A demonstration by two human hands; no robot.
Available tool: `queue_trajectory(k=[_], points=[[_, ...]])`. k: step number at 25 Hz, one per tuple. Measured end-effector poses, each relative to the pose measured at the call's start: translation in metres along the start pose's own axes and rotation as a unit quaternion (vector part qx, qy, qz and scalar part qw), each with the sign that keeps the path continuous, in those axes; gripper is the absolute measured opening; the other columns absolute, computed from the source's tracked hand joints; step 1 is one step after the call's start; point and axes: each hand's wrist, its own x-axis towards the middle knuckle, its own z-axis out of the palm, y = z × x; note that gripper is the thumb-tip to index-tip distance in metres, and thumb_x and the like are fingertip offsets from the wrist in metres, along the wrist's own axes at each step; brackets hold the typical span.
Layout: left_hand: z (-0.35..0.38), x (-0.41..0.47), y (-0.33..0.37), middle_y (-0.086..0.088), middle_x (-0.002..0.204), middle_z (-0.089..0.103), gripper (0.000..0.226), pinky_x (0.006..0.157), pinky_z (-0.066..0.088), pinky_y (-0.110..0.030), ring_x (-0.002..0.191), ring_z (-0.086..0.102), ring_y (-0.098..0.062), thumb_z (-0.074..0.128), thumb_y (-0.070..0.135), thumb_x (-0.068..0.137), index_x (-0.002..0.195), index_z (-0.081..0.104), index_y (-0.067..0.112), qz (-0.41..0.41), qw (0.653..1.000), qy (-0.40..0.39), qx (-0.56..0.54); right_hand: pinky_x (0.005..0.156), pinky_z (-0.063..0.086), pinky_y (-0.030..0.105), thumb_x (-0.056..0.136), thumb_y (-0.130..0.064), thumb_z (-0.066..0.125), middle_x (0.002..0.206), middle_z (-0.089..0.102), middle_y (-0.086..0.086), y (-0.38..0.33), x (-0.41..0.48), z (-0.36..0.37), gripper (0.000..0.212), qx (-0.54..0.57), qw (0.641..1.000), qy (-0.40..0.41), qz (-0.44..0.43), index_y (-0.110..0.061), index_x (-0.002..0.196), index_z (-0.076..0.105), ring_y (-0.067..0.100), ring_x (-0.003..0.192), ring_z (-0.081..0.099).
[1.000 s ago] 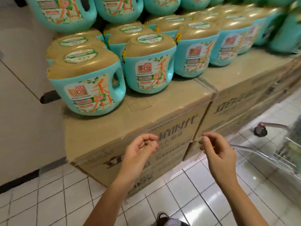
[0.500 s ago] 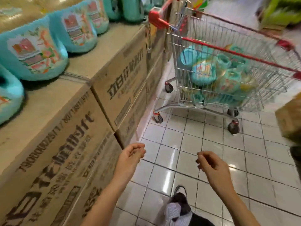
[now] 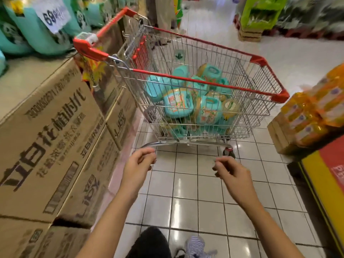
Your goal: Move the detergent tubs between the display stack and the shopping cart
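Before the cart (image 3: 204, 86), both hands (image 3: 138, 165) loosely curled, empty.

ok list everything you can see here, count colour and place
cart: one, steel wire with red trim, centre aisle
tubs in cart: several, teal with gold lids, piled loosely; exact count unclear
tubs on stack: a few, teal, top left on the boxes
price sign: one, white, top left over the tubs
boxes: many, brown cardboard, stacked along the left
packs: several, orange-yellow, right edge
floor: white tiles
green display: one, top right
left hand: empty, fingers curled, below the cart
right hand: empty, fingers curled, below the cart
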Motion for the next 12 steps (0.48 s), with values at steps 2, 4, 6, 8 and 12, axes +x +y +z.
queue_trajectory(k=[2, 4, 6, 8, 12], points=[[0.018, 0.036, 0.016, 0.009, 0.073, 0.068, 0.019, 0.066, 0.049, -0.019, 0.07, 0.062, -0.006, 0.061, 0.007, 0.09, 0.087, 0.069, 0.024, 0.017, 1.0, 0.0, -0.002, 0.067, 0.053, 0.018, 0.093, -0.012, 0.06, 0.076, 0.068, -0.002, -0.007, 0.041, -0.006, 0.025, -0.005, 1.0, 0.011, -0.02, -0.035, 0.084, 0.065, 0.009, 0.071, 0.066], [0.034, 0.078, 0.031, 0.008, 0.076, 0.068, 0.02, 0.063, 0.049, -0.015, 0.072, 0.06, -0.006, 0.061, 0.006, 0.09, 0.088, 0.068, 0.024, 0.036, 0.999, -0.004, -0.006, 0.07, 0.056, 0.029, 0.093, -0.014, 0.06, 0.076, 0.068, 0.0, -0.015, 0.084, -0.006, 0.025, -0.006, 0.999, 0.018, -0.039, -0.037, 0.083, 0.065, 0.016, 0.073, 0.066], [0.049, 0.132, 0.047, 0.005, 0.08, 0.068, 0.018, 0.06, 0.049, -0.012, 0.071, 0.06, -0.005, 0.061, 0.006, 0.091, 0.09, 0.068, 0.023, 0.057, 0.998, -0.013, -0.009, 0.076, 0.057, 0.04, 0.093, -0.014, 0.059, 0.079, 0.069, 0.0, -0.023, 0.136, 0.0, 0.024, -0.014, 0.998, 0.019, -0.064, -0.036, 0.086, 0.064, 0.021, 0.078, 0.066], [0.062, 0.188, 0.067, 0.002, 0.081, 0.067, 0.018, 0.06, 0.049, -0.012, 0.067, 0.06, -0.003, 0.06, 0.004, 0.092, 0.092, 0.067, 0.02, 0.078, 0.997, -0.016, -0.02, 0.079, 0.056, 0.045, 0.093, -0.014, 0.06, 0.084, 0.069, 0.0, -0.034, 0.194, 0.009, 0.021, -0.037, 0.995, 0.019, -0.093, -0.034, 0.089, 0.064, 0.023, 0.082, 0.066], [0.079, 0.316, 0.121, 0.002, 0.077, 0.065, 0.016, 0.058, 0.046, -0.012, 0.065, 0.06, -0.001, 0.058, 0.003, 0.092, 0.093, 0.065, 0.018, 0.119, 0.993, 0.007, -0.01, 0.077, 0.054, 0.042, 0.091, -0.012, 0.062, 0.078, 0.066, -0.002, -0.067, 0.325, 0.031, 0.014, -0.051, 0.989, 0.039, -0.133, -0.027, 0.093, 0.064, 0.027, 0.08, 0.066]])
